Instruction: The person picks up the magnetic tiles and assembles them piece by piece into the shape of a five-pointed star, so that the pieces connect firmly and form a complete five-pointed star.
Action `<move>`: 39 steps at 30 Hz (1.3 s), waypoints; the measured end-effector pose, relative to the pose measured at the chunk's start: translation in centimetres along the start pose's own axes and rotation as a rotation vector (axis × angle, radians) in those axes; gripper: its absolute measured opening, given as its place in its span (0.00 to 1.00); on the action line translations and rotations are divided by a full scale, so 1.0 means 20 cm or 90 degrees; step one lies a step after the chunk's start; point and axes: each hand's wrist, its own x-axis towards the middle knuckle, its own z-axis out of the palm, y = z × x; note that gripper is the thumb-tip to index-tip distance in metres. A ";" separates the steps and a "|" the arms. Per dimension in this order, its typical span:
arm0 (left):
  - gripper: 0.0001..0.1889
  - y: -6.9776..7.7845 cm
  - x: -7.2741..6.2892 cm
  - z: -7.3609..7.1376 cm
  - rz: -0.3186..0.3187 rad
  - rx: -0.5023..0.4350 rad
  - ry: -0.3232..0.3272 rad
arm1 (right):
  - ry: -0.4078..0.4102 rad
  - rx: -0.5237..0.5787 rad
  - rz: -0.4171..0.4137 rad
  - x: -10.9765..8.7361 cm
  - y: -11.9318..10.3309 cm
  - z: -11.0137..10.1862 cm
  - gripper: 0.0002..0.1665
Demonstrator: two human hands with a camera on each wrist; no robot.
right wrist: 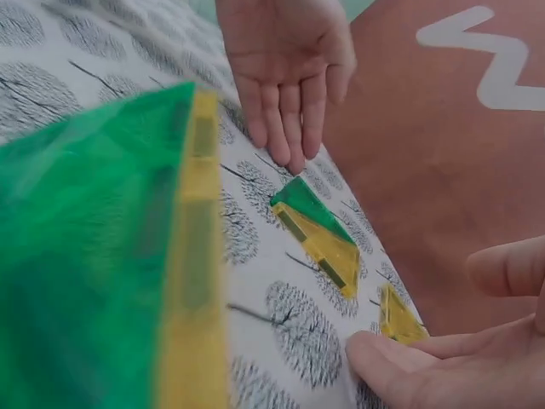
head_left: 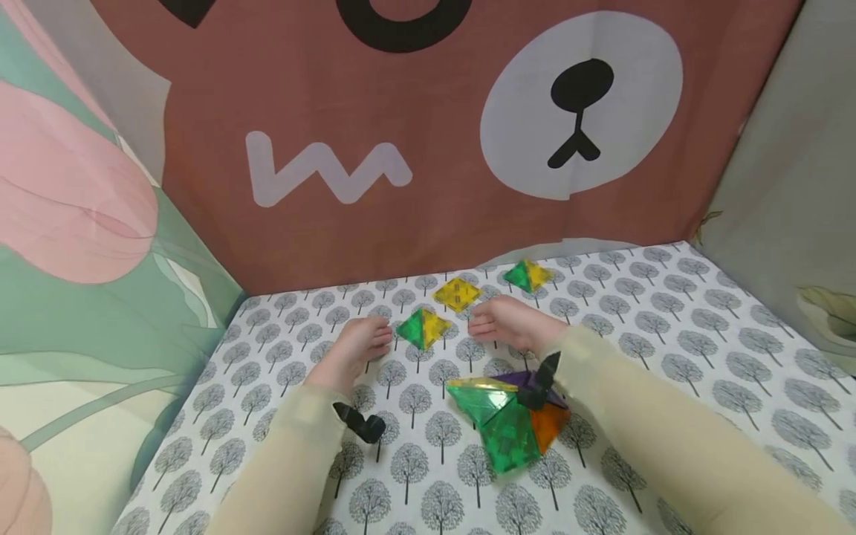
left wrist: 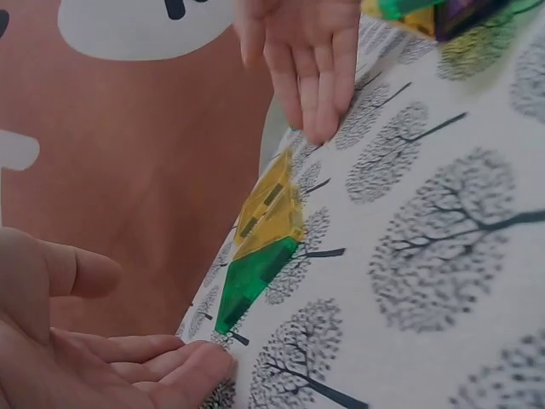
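My left hand (head_left: 357, 345) hovers at the left of a flat green-and-yellow pair of triangular magnetic tiles (head_left: 423, 328), fingers extended and holding nothing. Across from it my right hand (head_left: 511, 323) is also relaxed and holds nothing; it is close to a yellow tile pair (head_left: 458, 295). Both palms face inward in the left wrist view, with the tiles lying between them. Under my right wrist sits a raised, joined shape of green, yellow, purple and orange magnetic tiles (head_left: 508, 438), partly hidden by the wrist camera.
Another green-and-yellow tile pair (head_left: 528, 276) lies at the back, beyond my right hand. A tree-print cloth (head_left: 414, 468) covers the table. Behind it hangs a brown bear-print curtain (head_left: 374, 245), with a floral curtain (head_left: 87, 357) along the left side.
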 end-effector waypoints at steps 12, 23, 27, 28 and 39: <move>0.27 0.05 0.04 0.07 -0.006 0.052 0.002 | -0.014 0.008 0.007 0.09 -0.03 0.05 0.31; 0.11 0.01 0.05 0.12 -0.019 0.096 -0.001 | -0.019 -0.006 -0.001 0.09 0.01 0.04 0.28; 0.11 -0.01 0.04 0.13 -0.003 0.098 -0.009 | -0.031 -0.013 0.001 0.08 0.03 0.02 0.25; 0.12 -0.01 0.04 0.14 -0.001 0.095 -0.009 | -0.032 -0.014 0.004 0.08 0.03 0.02 0.24; 0.12 0.01 -0.03 0.23 0.005 0.019 -0.013 | -0.034 0.003 -0.002 -0.03 0.04 -0.09 0.25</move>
